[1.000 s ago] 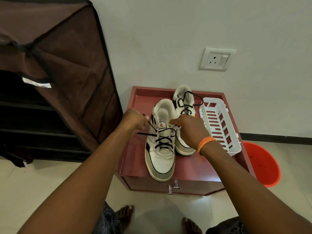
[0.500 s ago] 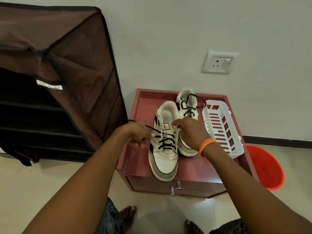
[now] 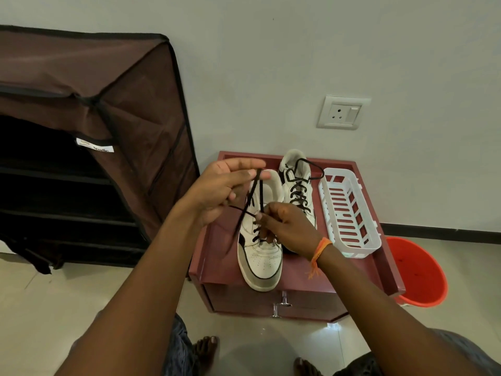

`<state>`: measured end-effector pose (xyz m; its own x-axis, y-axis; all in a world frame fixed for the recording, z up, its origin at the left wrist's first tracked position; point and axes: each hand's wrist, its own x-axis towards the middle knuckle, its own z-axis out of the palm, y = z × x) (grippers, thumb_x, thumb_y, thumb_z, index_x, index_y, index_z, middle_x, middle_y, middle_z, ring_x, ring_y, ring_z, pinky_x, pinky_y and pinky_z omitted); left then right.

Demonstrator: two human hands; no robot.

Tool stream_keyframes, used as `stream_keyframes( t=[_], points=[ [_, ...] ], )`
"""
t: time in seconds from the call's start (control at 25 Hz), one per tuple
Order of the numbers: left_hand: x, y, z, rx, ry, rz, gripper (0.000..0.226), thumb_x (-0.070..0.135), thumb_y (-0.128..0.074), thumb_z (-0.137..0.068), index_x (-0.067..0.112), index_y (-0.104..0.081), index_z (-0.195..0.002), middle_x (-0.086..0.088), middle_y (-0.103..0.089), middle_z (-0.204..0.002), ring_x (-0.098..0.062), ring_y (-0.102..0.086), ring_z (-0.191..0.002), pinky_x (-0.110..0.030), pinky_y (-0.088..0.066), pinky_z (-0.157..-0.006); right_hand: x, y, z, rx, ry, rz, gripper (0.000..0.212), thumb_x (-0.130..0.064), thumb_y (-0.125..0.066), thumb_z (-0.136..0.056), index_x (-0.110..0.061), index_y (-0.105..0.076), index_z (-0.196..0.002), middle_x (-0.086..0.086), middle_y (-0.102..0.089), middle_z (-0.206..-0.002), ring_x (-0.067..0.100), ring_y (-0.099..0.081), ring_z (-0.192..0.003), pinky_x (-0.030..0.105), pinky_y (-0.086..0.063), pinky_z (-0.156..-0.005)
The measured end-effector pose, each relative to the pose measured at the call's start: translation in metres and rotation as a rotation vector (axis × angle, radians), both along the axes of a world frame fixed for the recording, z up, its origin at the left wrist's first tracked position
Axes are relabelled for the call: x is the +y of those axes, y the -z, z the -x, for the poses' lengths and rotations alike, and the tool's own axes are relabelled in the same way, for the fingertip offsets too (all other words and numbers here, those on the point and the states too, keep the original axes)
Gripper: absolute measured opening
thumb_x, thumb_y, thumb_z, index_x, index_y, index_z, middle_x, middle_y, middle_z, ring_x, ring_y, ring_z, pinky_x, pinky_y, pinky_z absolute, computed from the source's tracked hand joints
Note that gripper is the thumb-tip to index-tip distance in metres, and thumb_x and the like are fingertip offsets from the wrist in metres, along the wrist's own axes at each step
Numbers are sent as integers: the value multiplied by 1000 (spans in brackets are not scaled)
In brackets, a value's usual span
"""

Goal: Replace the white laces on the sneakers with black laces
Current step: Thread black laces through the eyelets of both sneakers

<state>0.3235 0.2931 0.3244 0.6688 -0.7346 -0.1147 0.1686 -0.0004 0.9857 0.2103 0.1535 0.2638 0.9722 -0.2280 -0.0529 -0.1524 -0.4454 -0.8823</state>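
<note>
Black lace point(image 3: 256, 191) | pinched by left hand point(image 3: 219, 191), right hand point(image 3: 287, 226) fingers | rack tag point(image 3: 95, 145): "Studio", unclear

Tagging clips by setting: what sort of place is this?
Probably a room in a home: a fabric shoe rack against the wall, a low maroon drawer unit on tiled floor, and a wall socket.

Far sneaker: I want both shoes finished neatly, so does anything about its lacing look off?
Yes. The far sneaker is laced in black, but its black lace lies in a loose, untied loop over the collar. The near sneaker is mid-lacing, its lace held by the left hand and right hand.
</note>
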Motion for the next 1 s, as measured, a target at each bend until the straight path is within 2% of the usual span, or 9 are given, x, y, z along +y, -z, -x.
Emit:
stream_keyframes(
  t=[0.08,0.2,0.28,0.36,0.48,0.6,0.68,0.84,1.0],
  points=[
    [-6,3,2,-43,42,62,35,-9,-48,-93,12,-68,-114,-7,-73,-113,-12,-35,-50,-16,-24,-40,-5,4,5,61,-46,160,27,-18,-59,-96,-7,-55,-71,6,-66,-67,0,-60,-52,15,-43,-54],
    [-20,16,12,-325,46,-10,36,-11,-61,-85,17,-74,-105,-7,-77,-99,-25,-65,-76,-32,-57,-63,-9,2,5,84,2,226,9,-18,-66,-90,-19,-62,-83,-1,-64,-78,3,-57,-65,22,-43,-65],
    [-28,28,16,-532,22,-117,23,-2,-72,-83,14,-77,-99,-4,-76,-83,-8,-71,-75,-29,-59,-76,-9,-6,5,25,153,-33,28,-3,-64,-85,-19,-58,-108,1,-63,-97,6,-58,-71,22,-48,-65],
    [-32,36,17,-792,-1,-263,14,13,-74,-85,18,-80,-97,8,-74,-76,3,-65,-65,-21,-54,-66,-6,-14,6,-31,275,-380,43,6,-57,-85,-14,-52,-122,5,-61,-113,12,-63,-77,24,-53,-66],
    [-32,40,16,-1008,-28,-422,14,30,-68,-89,20,-78,-85,3,-71,-70,-10,-64,-65,-41,-54,-63,-4,-19,9,-43,286,-570,27,2,-57,-91,-6,-54,-117,15,-66,-108,22,-69,-71,31,-57,-62],
    [-26,36,12,-984,-26,-568,33,33,-65,-92,17,-63,-64,3,-56,-63,-20,-54,-63,-40,-45,-57,-17,-28,17,-37,214,-332,17,-8,-58,-95,-2,-63,-109,14,-70,-85,14,-59,-52,25,-48,-50],
    [-14,29,10,-922,-21,-621,38,32,-66,-92,27,-54,-56,10,-51,-70,-16,-52,-72,-32,-41,-67,-32,-36,25,-28,134,-162,14,-8,-61,-93,-5,-70,-104,10,-71,-78,7,-53,-49,20,-43,-49],
    [20,23,8,-475,2,-429,19,24,-63,-96,11,-69,-84,-5,-72,-74,-17,-69,-73,-35,-53,-75,-47,-32,42,-14,208,8,11,-6,-66,-89,-2,-73,-97,12,-71,-76,-3,-52,-46,12,-41,-46],
    [38,29,-1,-497,16,-628,18,26,-68,-92,12,-70,-83,-4,-69,-66,-15,-63,-50,-23,-51,-52,-58,-18,53,53,294,59,11,-4,-70,-86,2,-73,-93,21,-69,-77,-1,-55,-44,13,-45,-44]
  ],
)
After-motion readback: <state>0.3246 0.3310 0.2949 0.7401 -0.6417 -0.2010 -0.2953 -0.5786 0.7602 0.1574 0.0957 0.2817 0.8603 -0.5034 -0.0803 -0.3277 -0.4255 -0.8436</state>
